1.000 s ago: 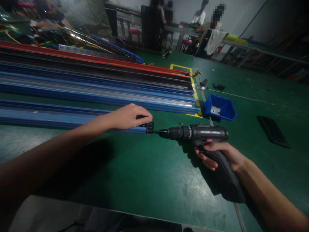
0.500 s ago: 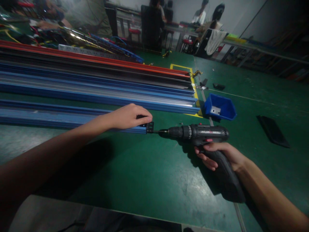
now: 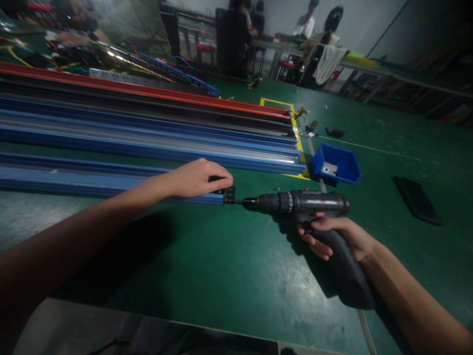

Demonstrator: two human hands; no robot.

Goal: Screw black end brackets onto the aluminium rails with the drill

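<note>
My right hand is wrapped round the grip of a black cordless drill that lies sideways over the green table. Its long bit points left and meets the end of a blue metal rail. At that end sits a small black bracket with slots. My left hand is closed over the rail's end, with thumb and fingers pressing on the bracket. Part of the bracket is hidden under the fingers. Whether a screw sits at the bit's tip is too small to tell.
Behind lie several long blue, black and orange rails, their ends near a yellow tape outline. A blue bin holds a small metal plate. A dark flat pouch lies at right. Other people sit in the background.
</note>
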